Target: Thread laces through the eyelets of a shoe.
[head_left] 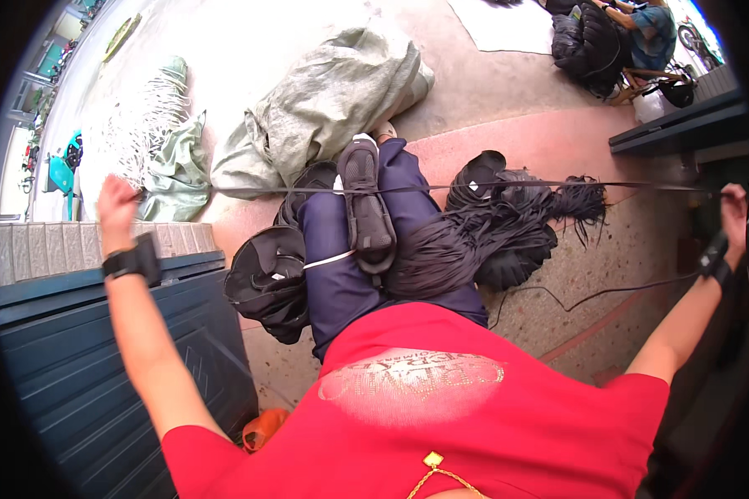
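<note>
Far centre: a large grey-green sack (341, 91), slumped and creased, lies on the pale ground. Left of it, a smaller green sack (179, 162) lies beside a spread of white strands (146, 112). Far left, a small teal object (61, 173); too small to identify. Near left: a dark blue panelled box (100, 349) with a strip of grey paving beyond it. An orange item (262, 428) shows at its near right corner, mostly hidden.

The person sits with legs crossed, dark trousers (341, 274), a black shoe (366, 208) on top. A heap of black strands (508, 229) rests on the right of the lap and spills onto the ground. A black bag (266, 279) lies just left of the legs.

A thin black strip (474, 188) runs taut from left to right across the knees, between both hands.

Left hand (116, 204): raised out to the left, fingers closed around the strip's left end; black wristband below it. Right hand (734, 212): stretched far right, fingers pinched closed on the strip's right end; black wristband also. Hands are well apart, arms spread wide.

Far right: another person in a blue top (653, 33) sits on a wooden seat beside black bundles (587, 41).
</note>
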### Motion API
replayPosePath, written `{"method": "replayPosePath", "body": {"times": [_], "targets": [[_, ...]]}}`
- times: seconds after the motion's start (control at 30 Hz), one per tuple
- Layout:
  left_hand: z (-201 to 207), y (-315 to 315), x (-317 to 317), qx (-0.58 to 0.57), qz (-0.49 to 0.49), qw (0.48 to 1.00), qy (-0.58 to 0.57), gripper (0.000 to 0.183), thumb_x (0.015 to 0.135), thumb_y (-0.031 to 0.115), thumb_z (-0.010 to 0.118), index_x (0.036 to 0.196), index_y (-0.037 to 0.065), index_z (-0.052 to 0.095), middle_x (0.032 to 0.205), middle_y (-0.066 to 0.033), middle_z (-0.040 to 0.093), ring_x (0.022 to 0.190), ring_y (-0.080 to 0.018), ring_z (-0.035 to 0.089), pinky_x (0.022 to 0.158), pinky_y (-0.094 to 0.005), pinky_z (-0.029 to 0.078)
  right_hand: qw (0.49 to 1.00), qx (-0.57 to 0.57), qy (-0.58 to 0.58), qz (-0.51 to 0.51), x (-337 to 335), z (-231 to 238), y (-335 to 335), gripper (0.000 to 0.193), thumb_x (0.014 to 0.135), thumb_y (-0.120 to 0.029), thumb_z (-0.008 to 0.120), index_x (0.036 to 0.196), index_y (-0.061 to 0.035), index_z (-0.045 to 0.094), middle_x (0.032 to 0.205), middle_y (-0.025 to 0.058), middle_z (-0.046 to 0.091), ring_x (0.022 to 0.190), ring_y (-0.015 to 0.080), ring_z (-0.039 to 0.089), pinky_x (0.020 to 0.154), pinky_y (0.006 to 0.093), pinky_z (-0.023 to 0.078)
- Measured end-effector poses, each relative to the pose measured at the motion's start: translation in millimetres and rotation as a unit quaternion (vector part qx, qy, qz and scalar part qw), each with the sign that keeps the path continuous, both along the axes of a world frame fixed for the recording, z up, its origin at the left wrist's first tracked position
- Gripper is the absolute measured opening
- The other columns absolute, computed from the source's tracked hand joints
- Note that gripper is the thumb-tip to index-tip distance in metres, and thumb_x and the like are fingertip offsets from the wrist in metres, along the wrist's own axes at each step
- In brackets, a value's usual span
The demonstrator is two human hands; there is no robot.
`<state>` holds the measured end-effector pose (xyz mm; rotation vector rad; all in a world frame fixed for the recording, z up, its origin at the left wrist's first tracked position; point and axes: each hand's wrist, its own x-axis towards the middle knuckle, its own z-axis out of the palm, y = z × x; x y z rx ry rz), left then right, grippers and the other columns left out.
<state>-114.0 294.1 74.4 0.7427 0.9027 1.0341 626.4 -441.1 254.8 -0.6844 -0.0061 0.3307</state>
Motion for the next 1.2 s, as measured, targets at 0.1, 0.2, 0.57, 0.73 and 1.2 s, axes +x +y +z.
{"method": "replayPosePath", "body": {"times": [0.1,0.2,0.57,0.73,1.2], "targets": [[89,51,-183,0.100,0.149,0.979,0.098,0.027,0.086,0.009,0.036,0.060,0.014,0.033,0.051,0.0024,0.023,0.041,-0.0100,0.022,0.042,-0.0242,0.022,0.994,-0.016,0.025,0.104,22,-154,-1,0.010,0.081,-0.009,0.044,0.073,-0.0060,0.038,0.068,0.0014,0.032,0.061,0.0124,0.031,0.056,0.0269,0.030],[49,37,-171,-0.005,0.249,0.946,0.209,0.025,0.084,0.012,0.043,0.061,0.014,0.035,0.051,0.0032,0.026,0.040,-0.0098,0.025,0.043,-0.0250,0.023,0.955,-0.213,-0.021,0.204,-71,-193,134,0.011,0.088,-0.017,0.046,0.079,-0.0108,0.048,0.065,-0.0047,0.035,0.055,0.0052,0.031,0.049,0.0185,0.028],[-96,-190,166,-0.163,-0.327,0.921,0.137,0.024,0.084,0.029,0.056,0.089,0.006,0.053,0.056,0.0056,0.038,0.048,-0.0062,0.038,0.053,-0.0246,0.040,0.541,-0.458,-0.567,0.421,-362,-331,350,0.014,0.074,-0.011,0.051,0.076,-0.0022,0.061,0.078,0.0108,0.059,0.077,0.0266,0.055,0.068,0.0353,0.043],[-136,-236,189,-0.109,-0.383,0.894,0.207,0.016,0.084,0.019,0.055,0.091,0.005,0.054,0.077,-0.0055,0.060,0.064,-0.0117,0.057,0.058,-0.0237,0.047,0.456,-0.546,-0.653,0.261,-377,-354,368,0.015,0.067,-0.009,0.050,0.075,-0.0031,0.061,0.092,0.0096,0.054,0.091,0.0261,0.047,0.073,0.0373,0.039],[-156,-245,187,0.223,-0.331,0.750,0.527,0.023,0.078,0.026,0.053,0.086,0.007,0.063,0.079,-0.0154,0.062,0.080,-0.0282,0.060,0.070,-0.0367,0.045,0.415,-0.544,-0.661,0.308,-376,-349,384,0.012,0.068,-0.011,0.053,0.075,-0.0093,0.062,0.084,0.0078,0.054,0.086,0.0251,0.049,0.072,0.0389,0.036]]}}
